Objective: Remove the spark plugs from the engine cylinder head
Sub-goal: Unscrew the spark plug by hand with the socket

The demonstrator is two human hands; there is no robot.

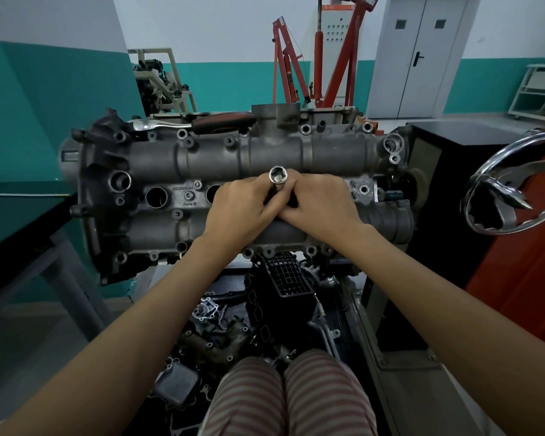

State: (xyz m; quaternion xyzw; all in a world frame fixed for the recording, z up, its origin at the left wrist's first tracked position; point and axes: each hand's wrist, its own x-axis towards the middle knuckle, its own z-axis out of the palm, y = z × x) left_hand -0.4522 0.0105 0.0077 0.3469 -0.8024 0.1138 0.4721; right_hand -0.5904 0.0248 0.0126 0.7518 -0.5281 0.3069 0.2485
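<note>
Both hands meet at the middle of the engine head point(202, 158). The left hand point(243, 206) and right hand point(321, 202) grip a shiny socket tube point(278, 177). Two round holes point(156, 196) sit open to the left.

Engine stand point(390, 335): a grey metal frame is seen to the right of the loose parts, below the engine's right end.
Cylinder head point(158, 158): it is carried at the top of the engine, lying lengthwise from left to right.
Ratchet point(195, 122): it is laid along the far edge of the cylinder head, its chrome end to the left and its red and black handle to the right.
Floor point(29, 347): grey; dark loose engine parts point(277, 297) are heaped below the engine.
Table point(19, 228): a dark-edged top is seen at the left on grey legs.
</note>
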